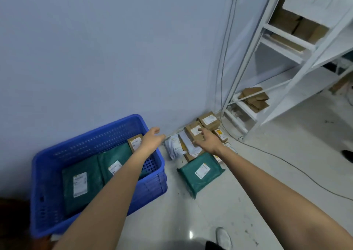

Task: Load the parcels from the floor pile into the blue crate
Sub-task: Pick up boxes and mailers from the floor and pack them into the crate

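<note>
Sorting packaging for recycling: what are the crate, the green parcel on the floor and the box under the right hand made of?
Crate: likely moulded plastic, perforated walls. Green parcel: seemingly plastic mailer, wrinkled. Box: apparently matte brown cardboard.

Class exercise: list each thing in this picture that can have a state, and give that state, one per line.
blue crate: on the floor, partly loaded with parcels
green mailer: flat on the floor, outside the crate
brown box: in the pile, right hand reaching it
left hand: open, empty
right hand: open, over the pile
</note>
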Available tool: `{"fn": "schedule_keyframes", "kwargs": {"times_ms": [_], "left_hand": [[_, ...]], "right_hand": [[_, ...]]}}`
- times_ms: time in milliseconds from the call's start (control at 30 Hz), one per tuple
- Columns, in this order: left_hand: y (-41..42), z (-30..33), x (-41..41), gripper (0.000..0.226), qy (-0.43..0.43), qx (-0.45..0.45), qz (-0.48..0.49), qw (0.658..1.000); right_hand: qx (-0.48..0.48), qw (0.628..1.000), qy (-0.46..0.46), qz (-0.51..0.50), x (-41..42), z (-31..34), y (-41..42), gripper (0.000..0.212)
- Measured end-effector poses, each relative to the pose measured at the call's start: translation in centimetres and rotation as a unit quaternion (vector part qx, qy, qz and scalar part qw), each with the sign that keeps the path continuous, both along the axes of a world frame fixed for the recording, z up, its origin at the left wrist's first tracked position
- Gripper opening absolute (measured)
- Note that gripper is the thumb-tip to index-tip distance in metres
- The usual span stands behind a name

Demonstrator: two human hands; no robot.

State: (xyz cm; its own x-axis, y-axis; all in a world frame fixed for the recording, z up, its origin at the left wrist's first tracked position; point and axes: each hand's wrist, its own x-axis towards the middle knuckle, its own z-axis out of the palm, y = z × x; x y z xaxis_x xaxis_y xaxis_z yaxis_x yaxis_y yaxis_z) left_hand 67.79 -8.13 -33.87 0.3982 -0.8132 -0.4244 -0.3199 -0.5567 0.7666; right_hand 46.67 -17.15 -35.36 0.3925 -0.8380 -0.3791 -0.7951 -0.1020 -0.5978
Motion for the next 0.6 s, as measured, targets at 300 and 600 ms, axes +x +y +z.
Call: {"fn": "schedule_keyframes", "kwargs": {"times_ms": [300,600], "left_hand": [[-8.6,0.3,-13.8,0.051,0.002,-0.002,-0.018,1.000],[-17.2,0.3,-30.1,0.048,0.021,0.021,0.018,0.999]], "right_hand": [[0.010,0.997,-0.021,-0.078,-16.7,1.5,-7.1,0.049],[0.004,0.999,0.020,-0.025,-33.5,2.0,-16.6,0.056]]}}
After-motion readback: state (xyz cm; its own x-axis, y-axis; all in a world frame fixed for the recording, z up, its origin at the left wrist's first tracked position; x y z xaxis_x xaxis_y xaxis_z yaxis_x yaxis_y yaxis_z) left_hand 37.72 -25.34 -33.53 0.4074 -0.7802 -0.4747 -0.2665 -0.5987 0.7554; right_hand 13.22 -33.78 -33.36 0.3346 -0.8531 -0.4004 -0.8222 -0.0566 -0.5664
